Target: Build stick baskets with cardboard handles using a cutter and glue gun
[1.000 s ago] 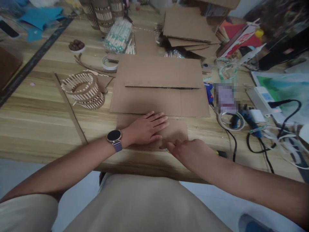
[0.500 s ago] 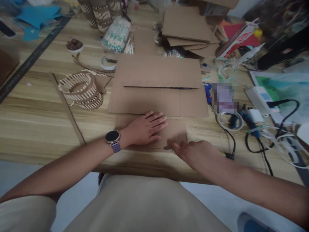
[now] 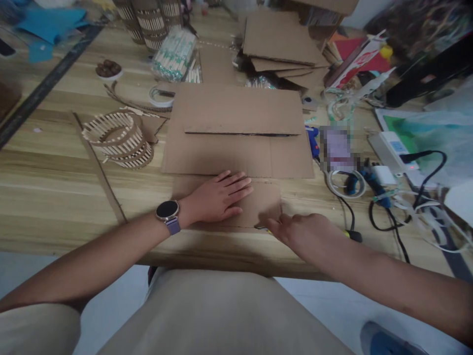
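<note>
My left hand (image 3: pixel 225 198) lies flat with fingers spread on a brown cardboard piece (image 3: pixel 264 199) near the table's front edge. At that piece's lower right edge, my right hand (image 3: pixel 295 229) is closed round a yellow-handled cutter (image 3: pixel 261 229), mostly hidden by the fingers; its tip rests at the cardboard's edge. Just beyond my left hand lies a larger cardboard sheet (image 3: pixel 221 155), with another flat strip of cardboard (image 3: pixel 240 111) on top. A round basket of cardboard bands and small sticks (image 3: pixel 120 140) stands to the left.
A long cardboard strip (image 3: pixel 99 170) lies at the left. Bagged sticks (image 3: pixel 174 53) and stacked cardboard (image 3: pixel 279 39) are at the back. On the right are a blue glue gun (image 3: pixel 313 140), a white tape roll (image 3: pixel 346 184), a power strip (image 3: pixel 395 150) and black cables.
The whole view has shifted slightly, so the table items appear a little further left. Both hands keep nearly the same places on the cardboard.
</note>
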The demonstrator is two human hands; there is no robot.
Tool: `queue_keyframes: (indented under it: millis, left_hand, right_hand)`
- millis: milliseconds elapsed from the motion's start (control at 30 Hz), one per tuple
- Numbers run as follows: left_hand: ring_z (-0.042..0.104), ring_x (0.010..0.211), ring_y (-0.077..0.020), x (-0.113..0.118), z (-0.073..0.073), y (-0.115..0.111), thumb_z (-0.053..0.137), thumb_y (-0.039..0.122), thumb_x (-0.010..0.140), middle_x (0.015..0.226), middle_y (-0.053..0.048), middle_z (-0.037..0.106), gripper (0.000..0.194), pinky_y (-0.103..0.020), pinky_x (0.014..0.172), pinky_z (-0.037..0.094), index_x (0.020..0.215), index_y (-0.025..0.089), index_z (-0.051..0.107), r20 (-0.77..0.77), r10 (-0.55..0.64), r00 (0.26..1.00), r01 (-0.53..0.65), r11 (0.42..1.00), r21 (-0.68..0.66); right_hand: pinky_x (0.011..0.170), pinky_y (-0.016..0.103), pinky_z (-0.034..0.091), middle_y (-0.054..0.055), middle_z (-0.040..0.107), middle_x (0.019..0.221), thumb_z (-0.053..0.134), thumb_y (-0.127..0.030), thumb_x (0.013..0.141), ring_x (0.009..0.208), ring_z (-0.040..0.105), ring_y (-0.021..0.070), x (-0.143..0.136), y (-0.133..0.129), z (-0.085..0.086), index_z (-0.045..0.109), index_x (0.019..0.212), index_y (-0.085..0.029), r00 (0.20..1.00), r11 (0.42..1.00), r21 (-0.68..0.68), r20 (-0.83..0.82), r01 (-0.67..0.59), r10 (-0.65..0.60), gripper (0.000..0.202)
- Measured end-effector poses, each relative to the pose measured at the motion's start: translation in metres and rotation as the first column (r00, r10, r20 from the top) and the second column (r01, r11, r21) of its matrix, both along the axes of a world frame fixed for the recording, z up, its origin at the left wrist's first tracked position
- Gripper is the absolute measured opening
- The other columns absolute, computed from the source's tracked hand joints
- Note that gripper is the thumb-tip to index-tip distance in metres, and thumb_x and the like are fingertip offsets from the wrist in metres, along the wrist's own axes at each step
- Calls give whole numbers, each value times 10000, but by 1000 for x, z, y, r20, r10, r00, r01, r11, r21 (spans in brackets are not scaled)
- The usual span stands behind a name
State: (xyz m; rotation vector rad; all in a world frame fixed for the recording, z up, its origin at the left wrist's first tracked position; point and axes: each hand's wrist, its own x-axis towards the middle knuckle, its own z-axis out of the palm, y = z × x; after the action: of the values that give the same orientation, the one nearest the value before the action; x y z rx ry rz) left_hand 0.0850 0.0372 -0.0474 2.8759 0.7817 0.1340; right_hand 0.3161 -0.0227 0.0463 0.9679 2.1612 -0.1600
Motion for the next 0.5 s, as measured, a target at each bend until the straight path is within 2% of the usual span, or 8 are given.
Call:
queue_keyframes:
  millis: [133, 300, 500]
  left_hand:
    - [273, 1540, -280, -1, 0, 0, 354, 502, 1053, 1626, -119, 385, 599, -480, 1251, 188, 1536, 149, 389, 19, 1, 1000, -1, 1000, -6]
    - [266, 1543, -271, -1, 0, 0, 336, 503, 1056, 1625, -110, 387, 592, -472, 1255, 187, 1537, 160, 388, 12, 5, 1000, -5, 1000, -2]
    - [257, 1546, -278, -1, 2, 0, 330, 496, 1059, 1637, -108, 364, 593, -472, 1255, 179, 1545, 159, 370, -10, 6, 1000, -6, 1000, -13]
  right_hand:
    - [445, 269, 314, 82, 759, 853, 475, 20, 870, 678, 737, 219, 3, 0, 0, 622, 1293, -204, 999, 1000, 24, -39, 11, -10, 500]
    - [445, 268, 263, 57, 749, 808, 450, 36, 844, 669, 733, 212, 9, 0, 2, 595, 1322, -220, 998, 998, 51, -35, 46, -44, 562]
    - [456, 248, 236, 47, 729, 759, 453, 15, 838, 623, 705, 183, 20, -1, -4, 594, 1299, -229, 996, 996, 83, -93, 28, -20, 540]
